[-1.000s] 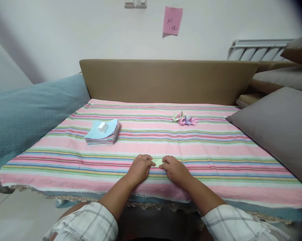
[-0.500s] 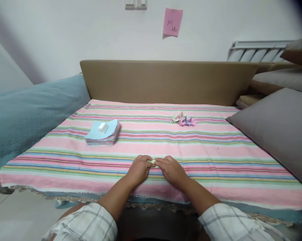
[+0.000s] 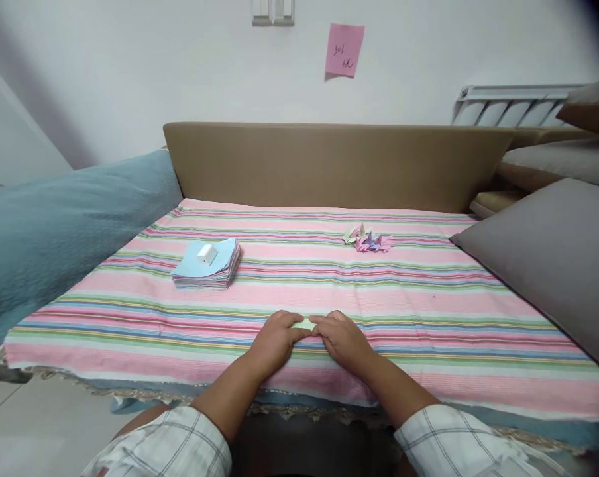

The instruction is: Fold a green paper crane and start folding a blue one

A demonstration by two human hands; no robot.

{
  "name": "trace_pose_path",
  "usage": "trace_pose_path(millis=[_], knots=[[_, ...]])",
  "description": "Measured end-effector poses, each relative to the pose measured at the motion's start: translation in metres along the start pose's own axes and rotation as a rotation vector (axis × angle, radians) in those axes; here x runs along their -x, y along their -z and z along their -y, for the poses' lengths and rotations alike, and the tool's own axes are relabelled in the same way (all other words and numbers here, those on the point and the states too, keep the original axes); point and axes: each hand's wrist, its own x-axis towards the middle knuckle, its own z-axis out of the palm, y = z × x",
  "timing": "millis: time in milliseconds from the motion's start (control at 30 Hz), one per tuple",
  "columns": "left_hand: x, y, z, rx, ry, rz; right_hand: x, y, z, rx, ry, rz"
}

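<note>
Between my two hands, low over the striped cloth [image 3: 299,285], lies a small piece of light green paper [image 3: 305,324]. My left hand [image 3: 278,338] grips its left side, thumb below and fingers above. On its right side my right hand [image 3: 340,336] has its fingers pressed together on the paper. Much of the paper is hidden under the fingers, so its full folded shape cannot be made out. Farther back, to the right, sits a cluster of small folded paper figures [image 3: 372,242] in pink, purple and pale green.
At the left a stack of coloured paper sheets [image 3: 207,275] has a small white block [image 3: 207,254] on top. A grey cushion [image 3: 552,245] covers the right end, and a blue-covered armrest [image 3: 81,212] bounds the left. Behind stands the brown backrest [image 3: 329,165].
More of the green paper shows between my hands now, as my left thumb has shifted down and right along its lower edge. The view has tilted up slightly.
</note>
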Motion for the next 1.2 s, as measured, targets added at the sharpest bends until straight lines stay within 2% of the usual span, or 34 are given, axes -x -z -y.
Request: trace_pose_path(millis=[300,567,667,733,800,867,933,1000,1200], knots=[[0.009,0.004,-0.003,-0.101,0.099,0.014,0.000,0.001,0.002,0.000,-0.030,0.014],[0.013,0.007,0.001,-0.077,0.181,0.032,0.001,0.001,0.002,0.003,-0.022,0.010],[0.015,0.014,0.007,-0.043,0.222,0.022,0.001,0.002,0.003,-0.002,-0.019,0.006],[0.015,0.018,0.010,-0.027,0.233,-0.027,0.000,0.001,0.002,-0.001,-0.022,-0.001],[0.015,0.021,0.009,-0.039,0.205,-0.122,0.000,0.000,0.002,-0.002,-0.020,-0.011],[0.014,0.020,0.002,-0.067,0.113,-0.192,0.000,-0.002,0.000,-0.005,-0.008,-0.023],[0.013,0.016,-0.007,-0.076,-0.016,-0.172,0.000,-0.004,-0.002,-0.006,0.010,-0.042],[0.013,0.009,-0.016,-0.108,-0.097,-0.105,0.001,-0.006,-0.003,-0.003,0.033,-0.060],[0.010,0.001,-0.020,-0.098,-0.095,-0.036,0.004,-0.006,-0.008,0.012,0.087,-0.086]])
